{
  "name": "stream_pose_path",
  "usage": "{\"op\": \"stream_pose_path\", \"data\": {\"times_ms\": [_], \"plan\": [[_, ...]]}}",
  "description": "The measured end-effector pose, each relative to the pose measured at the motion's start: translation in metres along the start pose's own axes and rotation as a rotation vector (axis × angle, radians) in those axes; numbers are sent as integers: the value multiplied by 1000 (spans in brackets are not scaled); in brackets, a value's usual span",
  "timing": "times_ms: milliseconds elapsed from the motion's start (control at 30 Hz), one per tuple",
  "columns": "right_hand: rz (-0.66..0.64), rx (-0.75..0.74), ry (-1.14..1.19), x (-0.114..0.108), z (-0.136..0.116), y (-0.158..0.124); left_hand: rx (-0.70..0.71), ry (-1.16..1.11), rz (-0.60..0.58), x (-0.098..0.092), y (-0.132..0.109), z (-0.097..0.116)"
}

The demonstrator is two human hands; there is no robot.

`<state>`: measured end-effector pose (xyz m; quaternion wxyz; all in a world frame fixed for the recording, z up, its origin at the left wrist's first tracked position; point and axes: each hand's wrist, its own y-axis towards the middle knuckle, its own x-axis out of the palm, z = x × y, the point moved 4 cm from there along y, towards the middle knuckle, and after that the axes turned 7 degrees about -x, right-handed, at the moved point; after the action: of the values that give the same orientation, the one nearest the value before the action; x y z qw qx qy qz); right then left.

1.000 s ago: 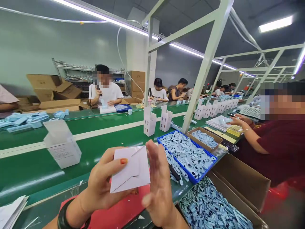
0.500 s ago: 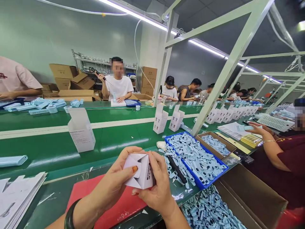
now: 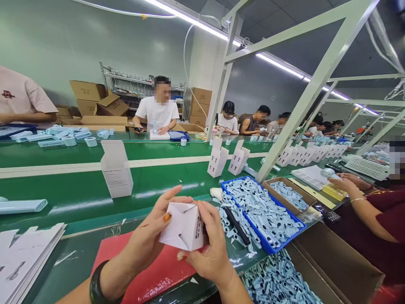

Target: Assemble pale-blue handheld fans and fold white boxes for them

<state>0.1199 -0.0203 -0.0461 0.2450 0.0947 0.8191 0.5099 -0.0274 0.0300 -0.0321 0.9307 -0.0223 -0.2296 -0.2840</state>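
A small white cardboard box point(image 3: 180, 226) is held up in front of me, its end panel facing me. That end lies nearly flat, with two small notches at its edges. Dark print runs along the box's right side. My right hand point(image 3: 215, 249) grips the box from the right, fingers along its side and thumb underneath. At the upper left corner, my left hand point(image 3: 147, 232) has its thumb against the edge and fingers behind, the index finger stretched upward. A dark bangle point(image 3: 95, 285) is on the left wrist. Below the hands lies a red sheet point(image 3: 161, 276).
A blue tray point(image 3: 272, 249) of pale blue parts stands right, a black-handled tool point(image 3: 236, 226) beside it. An open white box point(image 3: 117, 181) stands on the green belt point(image 3: 164, 179). Flat white cartons point(image 3: 28, 261) lie left. A co-worker's hands point(image 3: 346, 183) work at right.
The box's end flap has gone in and the end now lies flat. My left thumb has moved off the flap to the edge, and the left index finger has lifted.
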Motion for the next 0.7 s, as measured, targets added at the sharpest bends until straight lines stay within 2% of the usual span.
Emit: {"op": "stream_pose_path", "data": {"times_ms": [133, 233, 300, 367, 433, 500, 567, 600, 667, 700], "plan": [[-58, 43, -15, 9, -5, 2, 223, -18, 78, 0, 1, 0], [-68, 89, -44, 6, -3, 4, 322, 214, 52, -1, -1, -8], [20, 111, -78, 0, 2, 3, 346, 508, 58, -7, 0, -10], [185, 155, -102, -2, 8, -5, 371, 649, 201, -22, 8, -2], [273, 292, 14, 12, 18, -17, 420, 488, 417, -41, 21, 12], [222, 530, 326, 45, 33, -28, 464, 162, 535, -51, 38, 19], [194, 729, 677, 82, 47, -28, 468, -66, 525, -50, 57, 15], [227, 764, 804, 95, 54, -23, 433, -119, 496, -47, 65, 8], [319, 745, 928, 110, 74, 0, 311, -138, 450, -41, 76, -9], [348, 727, 896, 112, 87, 14, 215, -119, 438, -41, 77, -18]]}}
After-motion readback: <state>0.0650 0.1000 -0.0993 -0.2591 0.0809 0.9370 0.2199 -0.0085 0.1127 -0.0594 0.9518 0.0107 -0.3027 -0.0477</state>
